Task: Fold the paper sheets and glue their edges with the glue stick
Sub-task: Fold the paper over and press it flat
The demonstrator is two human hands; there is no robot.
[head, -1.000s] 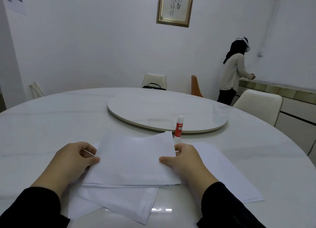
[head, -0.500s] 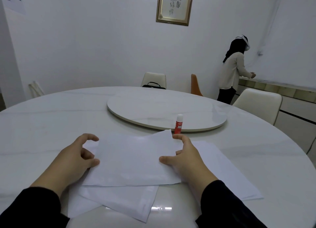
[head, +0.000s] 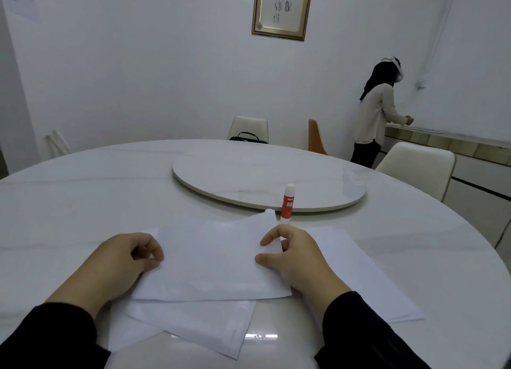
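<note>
A folded paper sheet [head: 210, 261] lay on top of a loose pile of other sheets [head: 193, 324] at the near edge of the round white table [head: 83, 202], its long axis running left to right and its far right corner [head: 266, 216] curling up off the pile. The left hand [head: 124, 261] sat at the sheet's left edge with its fingers curled in and the thumb tip pressing the paper's margin, pinching that edge. The right hand [head: 293, 255] sat at the right edge, thumb lying flat on top of the sheet and forefinger bent over it, a small flap of paper caught between them. The sheet thus spanned the gap between the two hands, held at both short ends. Further sheets [head: 365, 272] spread out to the right under the right wrist. The glue stick [head: 287, 202] stood upright with its white cap up, just beyond the right hand's fingers and near the lifted corner, touching neither, in front of the rim of the turntable [head: 249, 175] at the table's centre.
</note>
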